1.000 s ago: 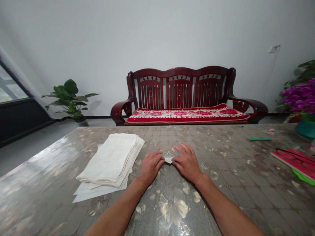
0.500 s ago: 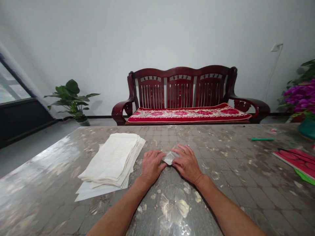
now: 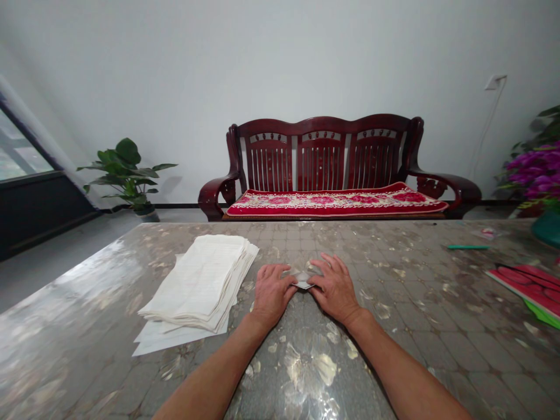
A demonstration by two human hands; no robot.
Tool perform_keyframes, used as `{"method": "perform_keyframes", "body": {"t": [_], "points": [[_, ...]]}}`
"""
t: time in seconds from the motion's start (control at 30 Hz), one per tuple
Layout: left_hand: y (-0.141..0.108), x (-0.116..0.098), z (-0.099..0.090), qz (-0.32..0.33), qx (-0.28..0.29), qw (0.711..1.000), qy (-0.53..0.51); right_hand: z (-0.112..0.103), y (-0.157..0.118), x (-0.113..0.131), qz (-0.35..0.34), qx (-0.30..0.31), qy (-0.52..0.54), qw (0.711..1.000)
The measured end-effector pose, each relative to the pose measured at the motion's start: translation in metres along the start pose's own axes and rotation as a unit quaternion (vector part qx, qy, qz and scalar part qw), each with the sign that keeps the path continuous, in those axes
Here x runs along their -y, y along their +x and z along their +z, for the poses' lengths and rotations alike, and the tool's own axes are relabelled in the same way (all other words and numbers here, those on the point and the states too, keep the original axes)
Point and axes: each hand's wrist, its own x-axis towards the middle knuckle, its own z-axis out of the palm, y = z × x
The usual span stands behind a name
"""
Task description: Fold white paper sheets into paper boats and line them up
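A small folded piece of white paper sits low over the table between my two hands. My left hand pinches its left edge between thumb and fingers. On the opposite edge, my right hand grips it with thumb and index finger, the other fingers raised and spread. The paper's near side comes to a shallow point facing me, and its ends are hidden under my fingers. To the left of my left hand lies a stack of lined white sheets, slightly uneven at the edges.
The table has a glossy floral cover. At its right lie a green pen, a red notebook with dark-framed glasses on it, and a teal pot of purple flowers. A wooden bench stands beyond.
The folded paper has tipped flatter, showing less of its face. My fingers have shifted slightly along its edges, both hands still holding it.
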Motion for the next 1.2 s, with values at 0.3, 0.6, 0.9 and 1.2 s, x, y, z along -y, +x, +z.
{"method": "perform_keyframes", "body": {"t": [0.3,0.6,0.9,1.2], "points": [[0.002,-0.001,0.002,0.004,0.006,1.0,0.027,0.0,0.004,0.002,0.008,0.027,0.001,1.0],[-0.001,-0.001,0.004,0.024,0.01,1.0,0.017,0.0,0.001,0.003,0.006,0.019,-0.007,1.0],[-0.008,0.004,0.002,-0.008,0.014,0.999,-0.051,0.0,-0.005,-0.011,0.054,-0.022,0.026,0.998],[-0.012,0.013,0.001,-0.12,0.03,0.978,-0.168,0.002,-0.005,-0.016,0.095,-0.031,0.075,0.992]]}}
